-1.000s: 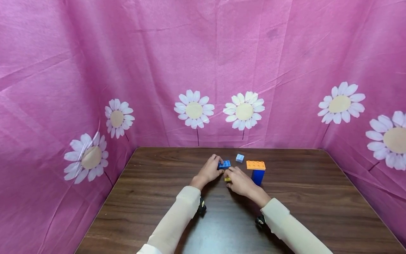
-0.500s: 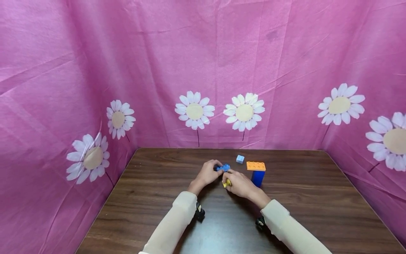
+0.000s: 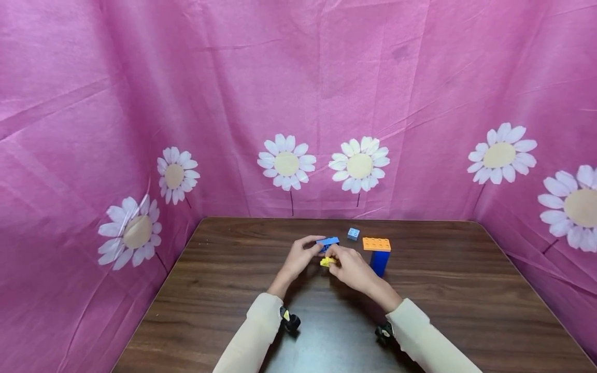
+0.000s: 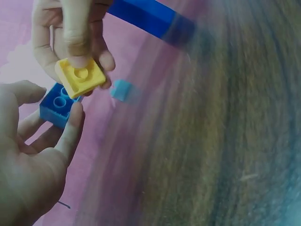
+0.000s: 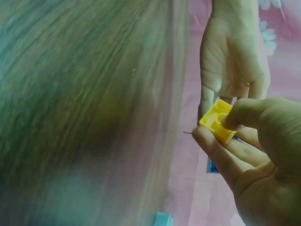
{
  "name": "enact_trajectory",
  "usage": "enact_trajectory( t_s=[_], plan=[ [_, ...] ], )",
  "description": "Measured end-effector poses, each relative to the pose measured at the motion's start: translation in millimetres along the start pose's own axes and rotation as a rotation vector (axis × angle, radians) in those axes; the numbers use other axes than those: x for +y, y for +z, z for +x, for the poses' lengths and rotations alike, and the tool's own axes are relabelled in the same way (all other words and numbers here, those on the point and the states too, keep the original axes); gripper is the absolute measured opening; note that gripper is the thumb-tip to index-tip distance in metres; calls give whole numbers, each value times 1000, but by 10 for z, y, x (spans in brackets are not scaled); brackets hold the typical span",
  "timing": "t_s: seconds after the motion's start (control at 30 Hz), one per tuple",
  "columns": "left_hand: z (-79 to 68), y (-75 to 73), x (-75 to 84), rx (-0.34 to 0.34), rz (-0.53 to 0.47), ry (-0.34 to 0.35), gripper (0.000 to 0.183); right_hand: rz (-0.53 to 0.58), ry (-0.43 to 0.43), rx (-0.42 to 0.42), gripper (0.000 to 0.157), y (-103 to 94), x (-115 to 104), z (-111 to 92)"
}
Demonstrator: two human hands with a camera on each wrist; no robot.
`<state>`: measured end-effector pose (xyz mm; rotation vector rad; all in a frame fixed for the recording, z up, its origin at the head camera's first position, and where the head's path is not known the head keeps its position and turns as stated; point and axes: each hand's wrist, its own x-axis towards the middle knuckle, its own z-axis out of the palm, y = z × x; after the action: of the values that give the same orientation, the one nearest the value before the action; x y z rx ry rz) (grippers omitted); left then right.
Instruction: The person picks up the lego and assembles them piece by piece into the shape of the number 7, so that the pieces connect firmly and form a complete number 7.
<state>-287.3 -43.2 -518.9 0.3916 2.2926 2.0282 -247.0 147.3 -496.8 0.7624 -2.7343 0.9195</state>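
My left hand (image 3: 297, 259) pinches a blue toy building brick (image 3: 328, 241) between thumb and fingers. The brick is tipped, so its hollow underside with round tubes (image 4: 59, 102) faces the left wrist camera. Close beside it, my right hand (image 3: 353, 268) pinches a small yellow brick (image 3: 326, 262), thumb pressed into its hollow underside. In the left wrist view the yellow brick (image 4: 81, 77) overlaps a corner of the blue one. From the right wrist, the yellow brick (image 5: 218, 120) hides most of the blue brick (image 5: 213, 166).
Behind the hands lies a small light blue brick (image 3: 353, 234). To the right stands an upright blue block (image 3: 380, 263) topped by an orange studded brick (image 3: 376, 244), close to my right hand. A pink flowered curtain (image 3: 322, 77) borders the wooden table (image 3: 224, 269).
The blue brick has gone from studs up to tipped over in my left hand, which has drawn slightly back and left. The yellow brick has been turned and shifted left in my right fingers.
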Motion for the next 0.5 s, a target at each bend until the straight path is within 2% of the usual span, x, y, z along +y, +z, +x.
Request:
enact_trajectory(
  t_s=[0.07, 0.17, 0.37, 0.5],
  plan=[
    [-34, -15, 37, -15, -77, 2, 32, 0, -11, 34, 21, -19, -42, -12],
    [-86, -31, 99, -27, -123, 11, 33, 8, -24, 73, 21, -45, -101, -37],
    [-179, -51, 225, 18, -98, 13, 33, 46, -30, 160, 17, -120, -231, -91],
    [-238, -66, 297, 26, -110, 16, 34, -2, -13, 226, 17, -152, -283, -118]
  ],
)
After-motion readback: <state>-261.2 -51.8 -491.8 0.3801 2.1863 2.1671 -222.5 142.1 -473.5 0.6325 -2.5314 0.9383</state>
